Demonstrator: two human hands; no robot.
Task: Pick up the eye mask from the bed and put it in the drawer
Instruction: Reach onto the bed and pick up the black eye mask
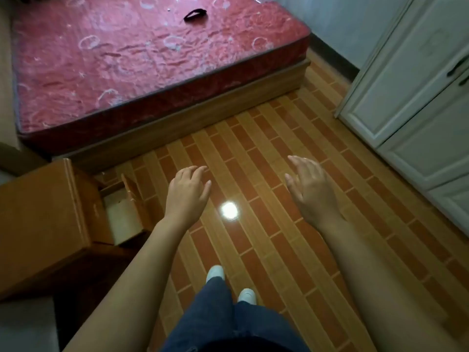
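Since the black eye mask point(195, 15) looks soft and light, pinch its padded middle; your left hand point(187, 193) and right hand point(311, 190) hang spread and empty.

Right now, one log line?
mask: on bed | drawer: open | left hand: empty | right hand: empty

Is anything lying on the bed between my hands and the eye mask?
Nothing visible. The eye mask lies alone on the mattress, and the drawer already stands open.

Red patterned bed point(101, 72) with black eye mask point(195, 15) on top.
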